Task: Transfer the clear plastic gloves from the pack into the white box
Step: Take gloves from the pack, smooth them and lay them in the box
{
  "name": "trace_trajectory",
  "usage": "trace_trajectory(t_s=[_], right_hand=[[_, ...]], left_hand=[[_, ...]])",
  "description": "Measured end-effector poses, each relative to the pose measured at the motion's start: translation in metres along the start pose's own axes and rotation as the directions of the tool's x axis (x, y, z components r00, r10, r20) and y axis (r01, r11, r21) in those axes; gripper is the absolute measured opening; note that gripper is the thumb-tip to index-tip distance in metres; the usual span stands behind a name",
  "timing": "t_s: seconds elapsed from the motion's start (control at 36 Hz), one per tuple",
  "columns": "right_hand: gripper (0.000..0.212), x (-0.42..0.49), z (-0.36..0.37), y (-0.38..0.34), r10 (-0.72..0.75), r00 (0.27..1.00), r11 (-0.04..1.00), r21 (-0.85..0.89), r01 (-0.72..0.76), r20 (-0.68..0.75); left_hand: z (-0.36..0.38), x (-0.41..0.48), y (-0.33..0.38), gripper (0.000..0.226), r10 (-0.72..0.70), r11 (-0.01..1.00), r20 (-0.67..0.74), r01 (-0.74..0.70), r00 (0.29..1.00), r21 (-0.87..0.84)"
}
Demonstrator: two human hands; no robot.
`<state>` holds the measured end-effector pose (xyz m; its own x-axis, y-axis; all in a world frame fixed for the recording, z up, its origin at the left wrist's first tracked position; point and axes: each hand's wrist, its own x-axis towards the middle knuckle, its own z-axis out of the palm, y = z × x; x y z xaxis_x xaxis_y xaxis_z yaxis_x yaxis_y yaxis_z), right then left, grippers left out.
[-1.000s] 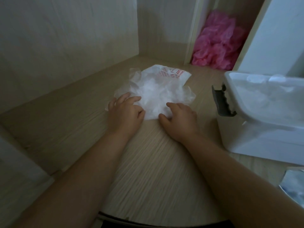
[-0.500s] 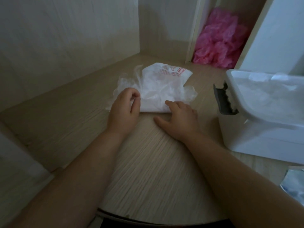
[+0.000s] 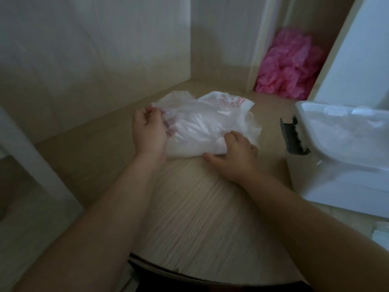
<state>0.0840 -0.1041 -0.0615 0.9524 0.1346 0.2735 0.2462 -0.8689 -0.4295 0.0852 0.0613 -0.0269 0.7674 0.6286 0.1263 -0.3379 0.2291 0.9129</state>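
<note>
A crumpled clear plastic pack [image 3: 210, 121] with red print lies on the wooden surface, holding clear gloves. My left hand [image 3: 148, 131] is closed on the pack's left edge and lifts that side. Fingers spread, my right hand [image 3: 232, 159] presses flat on the pack's near right corner. The white box [image 3: 341, 180] stands to the right with its lid up and a grey latch [image 3: 291, 137] on its left side. Clear plastic shows inside it.
A heap of pink plastic [image 3: 290, 68] fills a compartment at the back right. Wooden walls [image 3: 94, 60] close off the left and back. The box's raised white lid [image 3: 362, 51] stands at the right. The curved table edge [image 3: 189, 272] is near me.
My left hand went from resting flat on the pack to gripping its left edge and pulling it up and leftward. My right hand has stayed pressed on the near right corner.
</note>
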Motion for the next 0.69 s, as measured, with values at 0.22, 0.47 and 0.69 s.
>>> trace_trajectory(t_s=[0.22, 0.47, 0.69], right_hand=[[0.054, -0.006, -0.047, -0.043, 0.100, 0.992, 0.545, 0.830, -0.121, 0.079], [0.018, 0.001, -0.089, -0.050, 0.148, 0.989, 0.502, 0.863, -0.054, -0.025], [0.023, -0.001, -0.134, -0.047, -0.110, 0.976, 0.292, 0.945, -0.147, 0.186]], left_hand=[[0.001, -0.010, 0.005, 0.005, 0.033, 0.991, 0.088, -0.044, 0.996, 0.128], [0.007, -0.025, 0.017, 0.024, 0.160, 0.921, 0.143, -0.200, 0.977, 0.336], [0.020, -0.036, 0.057, 0.087, 0.190, 0.887, 0.535, -0.377, 0.823, 0.266]])
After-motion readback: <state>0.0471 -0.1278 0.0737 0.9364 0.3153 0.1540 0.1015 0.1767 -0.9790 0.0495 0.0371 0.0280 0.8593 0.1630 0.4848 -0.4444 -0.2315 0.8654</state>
